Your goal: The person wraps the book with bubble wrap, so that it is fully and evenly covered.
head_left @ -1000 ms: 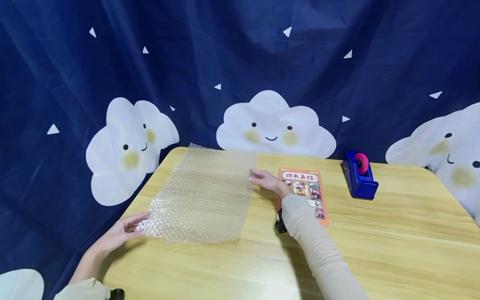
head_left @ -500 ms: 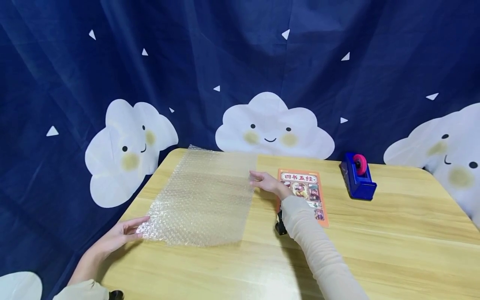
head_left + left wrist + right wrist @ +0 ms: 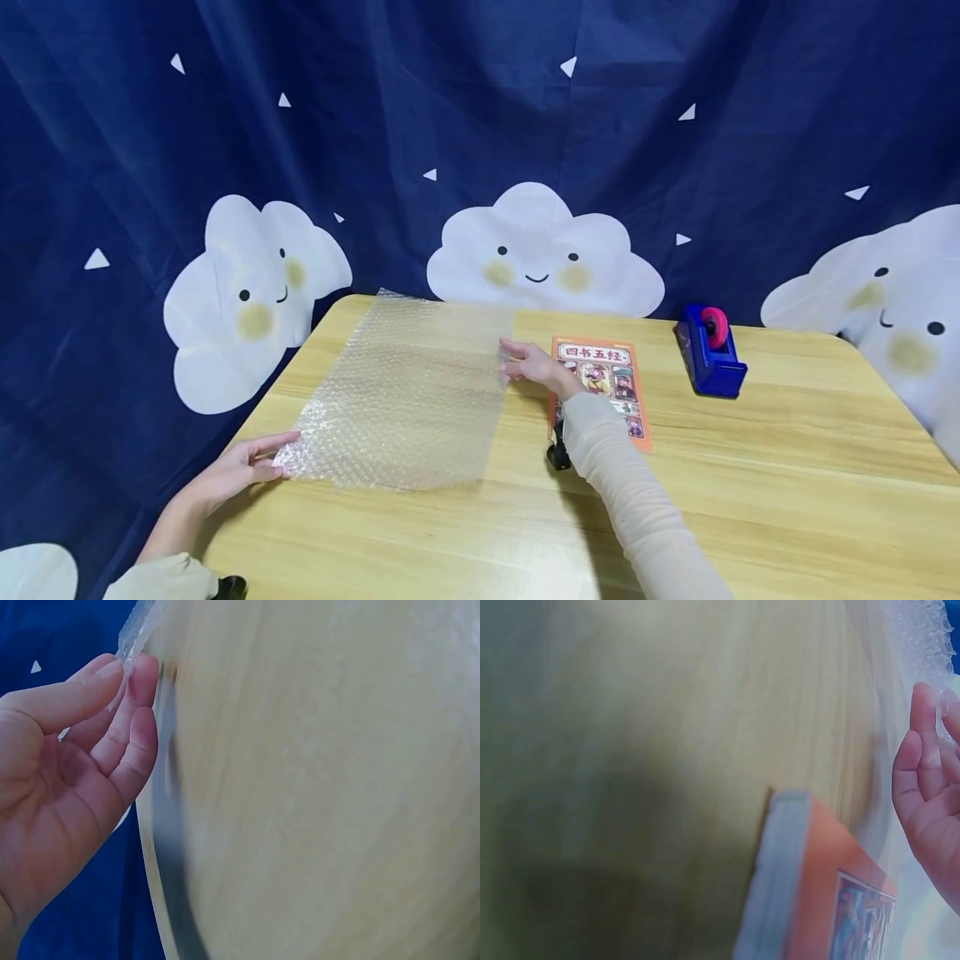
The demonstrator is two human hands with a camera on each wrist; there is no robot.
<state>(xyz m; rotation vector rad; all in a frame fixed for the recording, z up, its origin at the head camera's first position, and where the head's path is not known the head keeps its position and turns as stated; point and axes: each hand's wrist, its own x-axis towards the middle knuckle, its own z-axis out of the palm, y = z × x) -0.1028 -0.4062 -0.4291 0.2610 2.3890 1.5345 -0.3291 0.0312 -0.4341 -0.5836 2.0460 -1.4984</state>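
At the near-left corner of the bubble-wrap sheet [image 3: 397, 400], the thumb and fingertips of the left hand [image 3: 232, 471] pinch the clear film; the left wrist view shows the thumb pressed toward the fingers with the film between them. At the right edge, beyond its midpoint toward the far side, the right hand [image 3: 528, 364] holds the sheet, the film passing between the fingertips. That grip is partly cut off in the right wrist view. The sheet is spread over the left part of the wood-grain table [image 3: 795, 433], its far-left corner overlapping the line of the table's far edge.

Each forearm wears a cream sleeve [image 3: 645, 508], with a black device [image 3: 557, 454] at the right wrist and a black unit [image 3: 231, 588] at the left.

Right of the sheet, an orange-covered book [image 3: 622, 383] lies flat, cover up, with red title characters at its far end and illustrated panels below. The right wrist and sleeve cover its near-left portion from the head view. Farther right, near the far edge, stands a blue tape dispenser [image 3: 716, 377] with a pink roll [image 3: 716, 327].

Behind the table hangs a navy curtain [image 3: 480, 100] printed with smiling white clouds [image 3: 480, 237] and small white triangles [image 3: 568, 67].
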